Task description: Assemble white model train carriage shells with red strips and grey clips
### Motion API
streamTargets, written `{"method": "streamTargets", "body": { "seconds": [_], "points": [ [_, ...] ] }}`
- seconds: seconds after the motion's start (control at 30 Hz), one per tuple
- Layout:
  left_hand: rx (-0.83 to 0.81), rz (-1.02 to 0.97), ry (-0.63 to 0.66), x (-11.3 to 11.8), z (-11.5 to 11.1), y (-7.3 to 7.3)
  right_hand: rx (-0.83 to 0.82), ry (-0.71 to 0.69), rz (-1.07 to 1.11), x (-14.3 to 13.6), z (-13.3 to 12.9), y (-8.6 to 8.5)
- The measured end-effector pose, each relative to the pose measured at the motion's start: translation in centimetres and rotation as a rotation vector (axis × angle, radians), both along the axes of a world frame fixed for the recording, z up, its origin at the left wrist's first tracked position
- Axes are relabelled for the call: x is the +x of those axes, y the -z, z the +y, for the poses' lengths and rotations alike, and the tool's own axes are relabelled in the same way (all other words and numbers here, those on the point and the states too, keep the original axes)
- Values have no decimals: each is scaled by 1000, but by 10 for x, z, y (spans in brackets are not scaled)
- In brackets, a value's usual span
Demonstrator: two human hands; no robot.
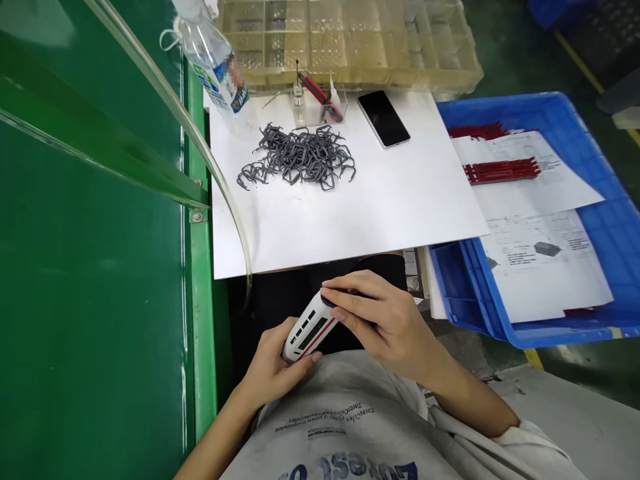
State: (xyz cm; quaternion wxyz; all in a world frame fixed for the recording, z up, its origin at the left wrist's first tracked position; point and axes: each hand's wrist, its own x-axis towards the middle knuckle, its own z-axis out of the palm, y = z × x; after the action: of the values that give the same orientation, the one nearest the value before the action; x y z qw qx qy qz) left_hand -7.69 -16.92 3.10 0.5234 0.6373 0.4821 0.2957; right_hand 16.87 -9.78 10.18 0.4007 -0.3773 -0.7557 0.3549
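Observation:
A white toy train car (311, 331) with dark windows and a red stripe is held tilted in front of my shirt, below the table edge. My left hand (277, 363) wraps round its lower end, thumb along the near side. At the upper end, which is dark, the fingers of my right hand (377, 317) press against it; anything small under those fingertips is hidden. Beyond my hands, a heap of dark grey bent plastic pieces (310, 157) lies on the white tabletop (360, 213).
A black phone (384, 119), a small clear box (317, 110) with a red-and-black tool, and a water bottle (215, 63) stand behind the heap. Farther back is a yellowed divided tray (350, 80). A blue crate (620, 220) holds papers and red parts. A clear hose (200, 137) hangs at left.

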Motion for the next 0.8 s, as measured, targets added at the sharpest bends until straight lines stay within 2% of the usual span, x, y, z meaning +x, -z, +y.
{"method": "streamTargets", "body": {
  "seconds": [0.17,0.4,0.6,0.8],
  "points": [
    [2,13,12,3,-4,1,-4,23,6,4,-9,-2],
    [-13,67,46,5,-6,1,233,-59,-320,19,-11,-3],
    [15,144,126,4,-7,-5,291,-160,-227,38,-17,7],
    [20,165,146,14,-9,-11,270,-29,-118,45,-40,18]
  ]
}}
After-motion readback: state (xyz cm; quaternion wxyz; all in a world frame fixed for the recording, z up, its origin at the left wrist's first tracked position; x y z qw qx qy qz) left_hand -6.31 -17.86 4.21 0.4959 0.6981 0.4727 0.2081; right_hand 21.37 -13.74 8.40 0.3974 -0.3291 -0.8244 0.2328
